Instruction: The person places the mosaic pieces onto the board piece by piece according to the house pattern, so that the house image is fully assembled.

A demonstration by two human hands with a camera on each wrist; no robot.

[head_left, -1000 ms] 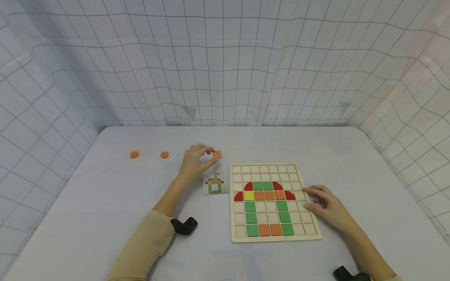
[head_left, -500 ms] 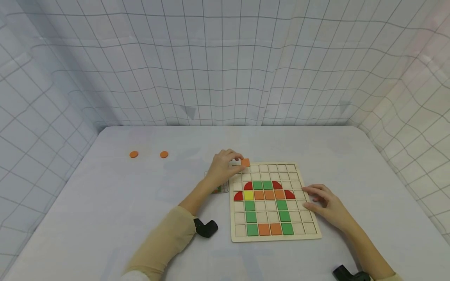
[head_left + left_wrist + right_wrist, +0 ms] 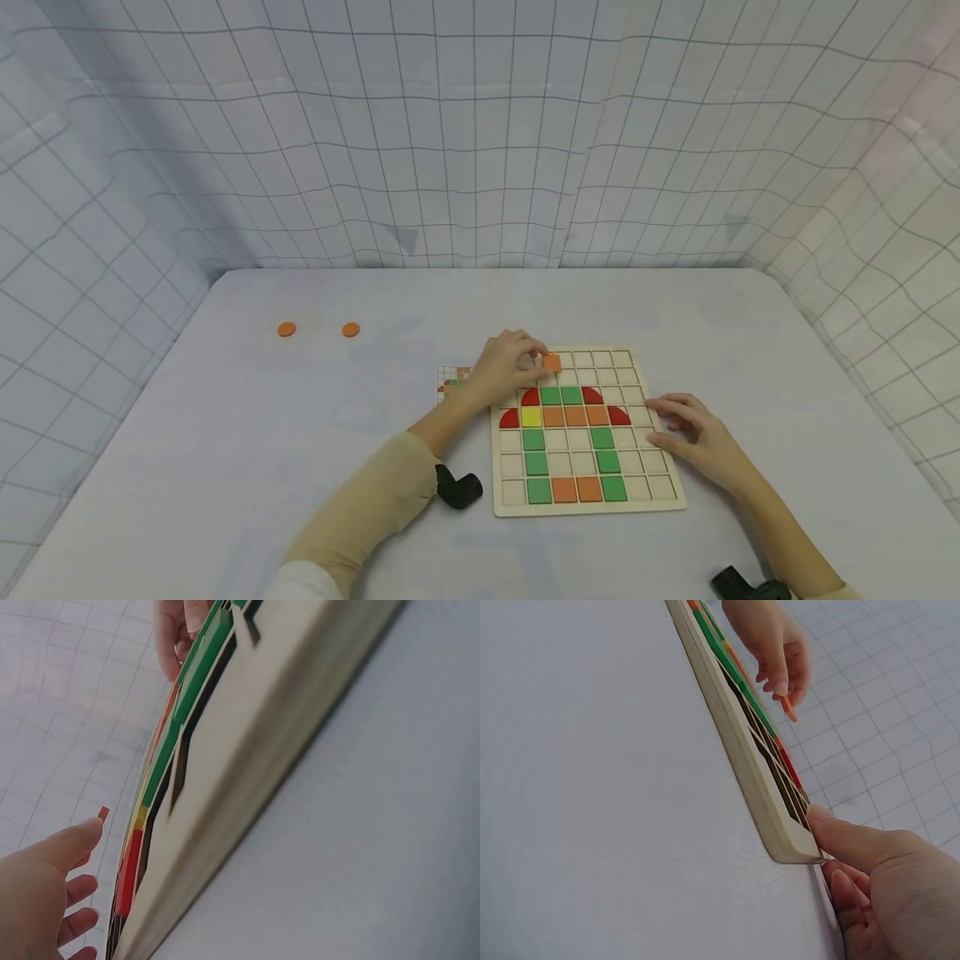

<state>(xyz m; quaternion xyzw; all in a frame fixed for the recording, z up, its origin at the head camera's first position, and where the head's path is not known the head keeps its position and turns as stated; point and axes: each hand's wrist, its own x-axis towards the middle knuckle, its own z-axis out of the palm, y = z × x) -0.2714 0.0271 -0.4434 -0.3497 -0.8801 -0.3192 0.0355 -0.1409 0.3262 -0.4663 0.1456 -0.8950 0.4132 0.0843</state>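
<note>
My left hand [image 3: 504, 369] pinches an orange square tile [image 3: 552, 363] between thumb and fingers, over the top rows of a wooden grid board [image 3: 588, 510]. In the right wrist view the tile [image 3: 788, 708] appears tilted and above the board's surface. My right hand [image 3: 701, 446] rests its thumb and fingertips, spread apart, on the board's right edge. Green, orange, red and yellow pieces fill part of the grid in a mushroom-like shape. A small pattern card [image 3: 450, 377] lies left of the board, partly hidden by my left hand and forearm.
Two orange discs, a left one [image 3: 287, 330] and a right one [image 3: 351, 330], lie at the back left of the white table [image 3: 187, 467]. White grid-patterned curtains [image 3: 480, 167] surround the table's back and sides. Black wrist devices sit on both arms.
My left hand has carried the orange tile rightward from above the card to over the board's upper rows. My right hand has stayed at the board's edge.
</note>
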